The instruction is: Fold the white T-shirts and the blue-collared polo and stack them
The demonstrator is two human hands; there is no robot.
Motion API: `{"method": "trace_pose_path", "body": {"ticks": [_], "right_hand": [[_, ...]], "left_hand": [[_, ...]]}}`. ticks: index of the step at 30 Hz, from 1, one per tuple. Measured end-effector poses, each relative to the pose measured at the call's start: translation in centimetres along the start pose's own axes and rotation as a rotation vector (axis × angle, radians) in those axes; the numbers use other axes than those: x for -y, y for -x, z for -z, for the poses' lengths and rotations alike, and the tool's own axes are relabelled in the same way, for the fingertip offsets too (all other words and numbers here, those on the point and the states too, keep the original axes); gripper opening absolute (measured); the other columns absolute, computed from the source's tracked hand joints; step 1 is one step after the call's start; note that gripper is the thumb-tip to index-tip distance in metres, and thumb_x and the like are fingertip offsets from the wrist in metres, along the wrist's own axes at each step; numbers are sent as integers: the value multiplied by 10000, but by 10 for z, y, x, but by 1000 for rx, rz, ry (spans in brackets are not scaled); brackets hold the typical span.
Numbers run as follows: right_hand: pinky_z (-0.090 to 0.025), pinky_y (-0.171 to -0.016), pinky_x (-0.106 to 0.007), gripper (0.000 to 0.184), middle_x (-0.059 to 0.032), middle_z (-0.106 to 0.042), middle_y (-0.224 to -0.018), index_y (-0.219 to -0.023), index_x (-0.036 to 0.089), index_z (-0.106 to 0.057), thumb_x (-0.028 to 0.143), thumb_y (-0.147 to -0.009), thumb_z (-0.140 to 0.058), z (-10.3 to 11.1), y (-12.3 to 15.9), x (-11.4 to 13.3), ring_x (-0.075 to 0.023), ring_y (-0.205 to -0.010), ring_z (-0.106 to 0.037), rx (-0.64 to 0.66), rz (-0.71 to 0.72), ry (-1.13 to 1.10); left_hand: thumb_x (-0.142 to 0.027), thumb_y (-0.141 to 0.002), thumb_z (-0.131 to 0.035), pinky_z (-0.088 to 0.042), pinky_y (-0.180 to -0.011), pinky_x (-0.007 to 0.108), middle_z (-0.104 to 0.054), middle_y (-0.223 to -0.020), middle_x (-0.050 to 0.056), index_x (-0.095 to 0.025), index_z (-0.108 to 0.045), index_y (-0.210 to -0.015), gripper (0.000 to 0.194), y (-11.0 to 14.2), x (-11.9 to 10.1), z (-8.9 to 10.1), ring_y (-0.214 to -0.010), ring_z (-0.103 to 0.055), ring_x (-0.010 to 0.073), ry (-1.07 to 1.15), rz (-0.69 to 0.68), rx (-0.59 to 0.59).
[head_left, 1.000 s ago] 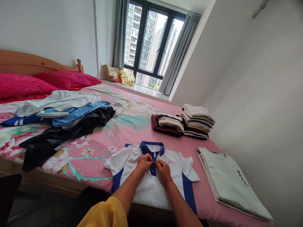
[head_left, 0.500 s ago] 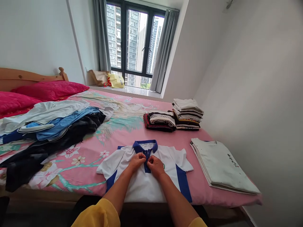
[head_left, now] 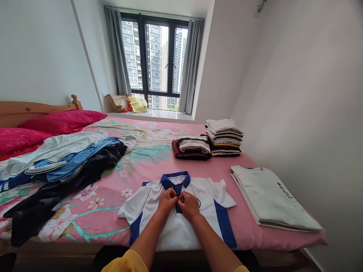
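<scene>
A white polo shirt [head_left: 176, 230] with a blue collar and blue side panels lies face up at the bed's near edge, its short sleeves spread. My left hand [head_left: 168, 201] pinches the blue button placket just below the collar. Opposite it, my right hand [head_left: 188, 204] pinches the same placket, the fingertips of both hands almost touching. Whatever button sits between the fingers is hidden. Part of a green round emblem shows beside my right hand.
Right of the polo lies a stack of folded pale shirts [head_left: 272, 200]. Behind stand a low folded pile [head_left: 191, 147] and a taller pile [head_left: 224, 138]. Loose clothes [head_left: 70, 155] heap at the left near red pillows [head_left: 62, 121]. A wall [head_left: 297, 94] borders the bed's right side.
The head view has tilted up slightly, so the scene sits a little lower. My fingertips have drawn closer together on the placket, while the polo shirt stays flat.
</scene>
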State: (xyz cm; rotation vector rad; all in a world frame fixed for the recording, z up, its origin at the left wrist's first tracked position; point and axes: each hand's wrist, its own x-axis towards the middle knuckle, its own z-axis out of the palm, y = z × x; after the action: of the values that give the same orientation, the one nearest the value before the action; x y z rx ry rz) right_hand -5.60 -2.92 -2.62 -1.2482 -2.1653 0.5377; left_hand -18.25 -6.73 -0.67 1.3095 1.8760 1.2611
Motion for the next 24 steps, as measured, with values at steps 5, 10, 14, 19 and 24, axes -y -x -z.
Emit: {"method": "trace_pose_path", "body": {"ticks": [5,10,14,19,24], "right_hand": [[-290,-649,-244,62,23,-624,-697,-667,205,-561,230,-724,-566,1,0,2,-129,-674,-528,5,-1,17],[-291,-667,-252,67,20,-633,-727,-676,203,-565,236,-735,-566,2,0,3,-132,-697,-536,20,-18,37],[-299,-669,-247,61,27,-630,-713,-690,206,-571,241,-739,-567,1,1,2,-131,-701,-539,24,-8,34],[-315,-650,-230,91,19,-636,-722,-682,204,-583,241,-758,-549,3,0,3,-121,-678,-542,42,-22,1],[-314,-616,-223,73,27,-640,-701,-678,215,-612,253,-734,-585,9,-5,6,-118,-652,-544,113,-93,-16]], "left_hand": [[-104,-619,-549,-369,-625,247,-560,-618,-36,-195,-512,-634,100,4,-1,-1,-624,-520,131,-91,-25,-32],[-89,-621,-537,-360,-627,242,-552,-636,-38,-199,-500,-665,124,3,2,-5,-629,-515,129,-128,-26,-41],[-79,-614,-525,-351,-615,235,-537,-622,-46,-201,-503,-679,140,1,2,-7,-623,-515,125,-134,6,-46],[-82,-597,-522,-340,-586,224,-495,-586,-60,-203,-455,-622,141,-2,0,-4,-589,-485,114,-115,25,-35],[-80,-579,-517,-315,-555,220,-448,-541,-70,-203,-406,-581,166,-1,-2,-1,-554,-445,108,-88,10,-24]]}}
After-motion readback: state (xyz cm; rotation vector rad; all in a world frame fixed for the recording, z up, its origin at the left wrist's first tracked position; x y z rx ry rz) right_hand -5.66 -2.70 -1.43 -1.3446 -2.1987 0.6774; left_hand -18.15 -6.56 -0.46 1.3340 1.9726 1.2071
